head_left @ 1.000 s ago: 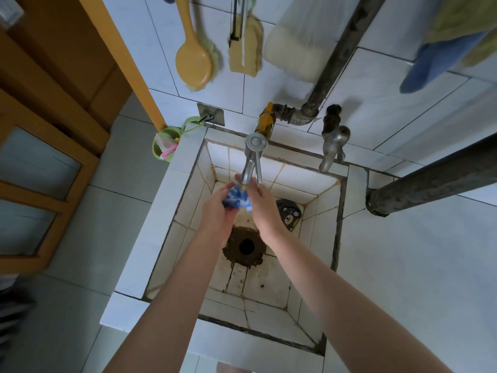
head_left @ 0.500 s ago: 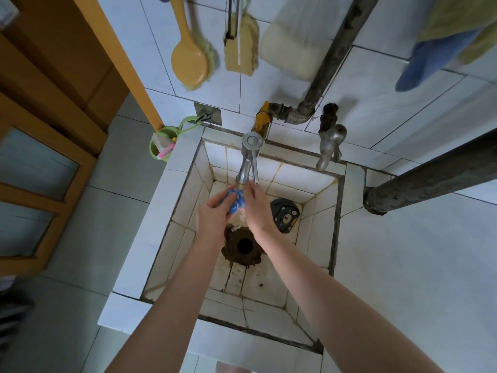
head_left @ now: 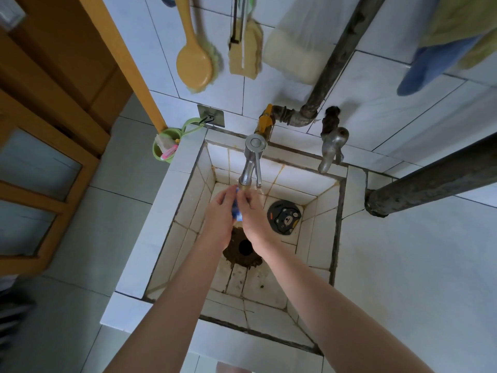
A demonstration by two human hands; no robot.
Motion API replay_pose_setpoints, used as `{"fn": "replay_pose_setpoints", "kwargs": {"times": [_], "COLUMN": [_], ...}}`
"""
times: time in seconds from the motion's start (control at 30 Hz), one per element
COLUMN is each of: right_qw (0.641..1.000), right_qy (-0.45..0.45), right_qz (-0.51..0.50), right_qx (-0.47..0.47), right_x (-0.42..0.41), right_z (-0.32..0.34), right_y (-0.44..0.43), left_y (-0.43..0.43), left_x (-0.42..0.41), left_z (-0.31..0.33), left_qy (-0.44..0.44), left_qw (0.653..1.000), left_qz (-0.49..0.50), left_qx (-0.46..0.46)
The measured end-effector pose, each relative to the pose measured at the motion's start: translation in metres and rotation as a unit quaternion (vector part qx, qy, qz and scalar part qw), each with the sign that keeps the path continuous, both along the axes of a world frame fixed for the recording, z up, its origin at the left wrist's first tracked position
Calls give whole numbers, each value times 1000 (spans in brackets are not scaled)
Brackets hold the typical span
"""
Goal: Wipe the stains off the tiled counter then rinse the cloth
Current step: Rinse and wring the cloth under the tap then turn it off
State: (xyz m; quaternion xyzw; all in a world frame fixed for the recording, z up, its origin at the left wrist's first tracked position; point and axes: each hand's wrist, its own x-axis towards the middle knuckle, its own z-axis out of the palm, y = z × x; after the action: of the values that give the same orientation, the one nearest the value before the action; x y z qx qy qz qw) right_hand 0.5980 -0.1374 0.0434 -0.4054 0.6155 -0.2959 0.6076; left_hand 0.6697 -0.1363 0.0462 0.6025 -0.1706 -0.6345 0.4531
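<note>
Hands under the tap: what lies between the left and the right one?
The blue cloth, held by left hand and right hand below the tap; the head view shows it.

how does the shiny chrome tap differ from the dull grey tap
The shiny chrome tap is bright with a lever; the dull grey tap is tarnished with a dark top. The chrome tap sits above the left hand and right hand; nothing is under the grey tap. Both overhang the tiled sink.

- Both hands are under the tap (head_left: 251, 162): left hand (head_left: 219, 215) and right hand (head_left: 254, 215) squeeze the blue cloth (head_left: 237, 211) between them.
- They're over the dark drain (head_left: 244, 247) of the tiled sink (head_left: 317, 238).
- A bear-face stopper (head_left: 285, 216) lies on the sink floor, just right of them.
</note>
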Motion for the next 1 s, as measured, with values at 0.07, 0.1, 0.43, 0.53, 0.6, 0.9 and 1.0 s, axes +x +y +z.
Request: {"fn": "replay_pose_setpoints", "kwargs": {"times": [0.07,0.1,0.43,0.53,0.6,0.9,1.0], "right_qw": [1000,1000,988,980,979,977,973], "right_qy": [3,-17,-44,-75,-55,25,45], "right_qz": [2,-4,-43,-20,2,100,129], "right_qx": [-7,-3,-142,-183,-196,-188,-188], "right_x": [-1,-5,-64,-67,-66,-59,-54], "right_z": [1,5,70,98,107,121,123], "right_y": [3,2,-5,0,4,10,7], "left_y": [-1,-1,4,7,9,16,20], "left_x": [-2,-1,7,7,8,15,16], "left_z": [0,-1,9,12,14,19,22], "left_qy": [-1,-8,-140,-146,-146,-180,-179], "left_qw": [1000,1000,986,985,985,979,980], "left_qz": [-9,-5,-85,-93,-91,-83,-76], "left_qx": [9,14,-18,-23,-28,-42,-39]}}
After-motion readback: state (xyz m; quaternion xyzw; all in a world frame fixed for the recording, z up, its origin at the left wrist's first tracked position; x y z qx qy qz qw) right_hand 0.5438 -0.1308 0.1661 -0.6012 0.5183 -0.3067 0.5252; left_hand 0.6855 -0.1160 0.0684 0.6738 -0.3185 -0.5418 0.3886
